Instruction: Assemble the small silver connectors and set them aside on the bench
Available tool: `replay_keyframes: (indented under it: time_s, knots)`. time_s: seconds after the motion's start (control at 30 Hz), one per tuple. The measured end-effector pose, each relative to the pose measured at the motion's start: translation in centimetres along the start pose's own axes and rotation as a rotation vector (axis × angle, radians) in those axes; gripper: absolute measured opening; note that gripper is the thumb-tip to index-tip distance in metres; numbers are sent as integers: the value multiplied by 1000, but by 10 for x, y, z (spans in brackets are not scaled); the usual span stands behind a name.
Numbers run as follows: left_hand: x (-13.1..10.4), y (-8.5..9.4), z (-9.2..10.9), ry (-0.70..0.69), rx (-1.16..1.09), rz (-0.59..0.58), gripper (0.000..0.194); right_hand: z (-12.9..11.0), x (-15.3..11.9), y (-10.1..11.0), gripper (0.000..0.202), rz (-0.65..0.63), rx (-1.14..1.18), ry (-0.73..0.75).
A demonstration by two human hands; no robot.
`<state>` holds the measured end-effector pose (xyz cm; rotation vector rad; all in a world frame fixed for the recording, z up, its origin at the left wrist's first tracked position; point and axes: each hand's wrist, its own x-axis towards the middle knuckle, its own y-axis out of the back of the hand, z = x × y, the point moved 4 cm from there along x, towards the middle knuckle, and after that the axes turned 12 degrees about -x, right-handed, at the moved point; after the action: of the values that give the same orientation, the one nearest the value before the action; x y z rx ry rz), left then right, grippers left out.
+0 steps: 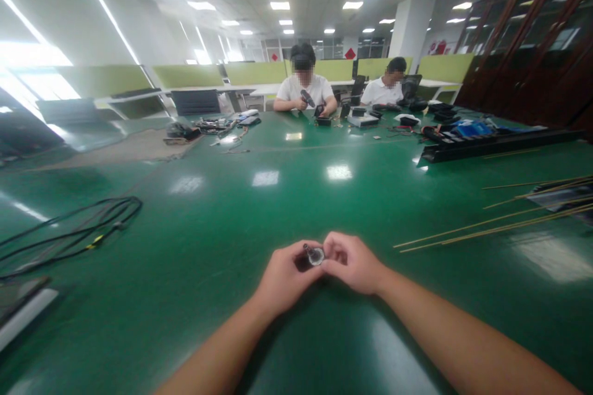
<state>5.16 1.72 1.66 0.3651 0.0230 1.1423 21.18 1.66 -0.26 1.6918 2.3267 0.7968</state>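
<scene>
A small round part [315, 255], pale in the middle with a dark bit at its upper left, is held just above the green table [208, 222]. The thumb and fingers of my left hand [286, 274] curl round it from the left. On its right side my right hand [354, 262] is closed, thumb and forefinger pinched together at the part's edge. The fingertips of both hands meet there, and whether the right pinch grips the part itself or something tiny is hidden.
Black cables [99, 222] lie at the left, near a flat object [28, 315]. Thin yellow rods [467, 234] and a long black channel [500, 147] lie at the right. Across the table sit two people [303, 89] in white shirts among tools and parts.
</scene>
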Motion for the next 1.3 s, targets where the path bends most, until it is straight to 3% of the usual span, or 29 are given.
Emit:
replay_keyframes:
  time_s: [0.53, 0.9, 1.3]
  knots:
    - [0, -2, -1, 96, -77, 12, 25, 10, 1, -1, 7, -15, 154, -17]
    - [-1, 7, 5, -19, 84, 135, 23, 9, 1, -3, 12, -37, 51, -28]
    - [0, 6, 3, -160, 115, 120, 30, 9, 3, -4, 12, 37, 52, -59]
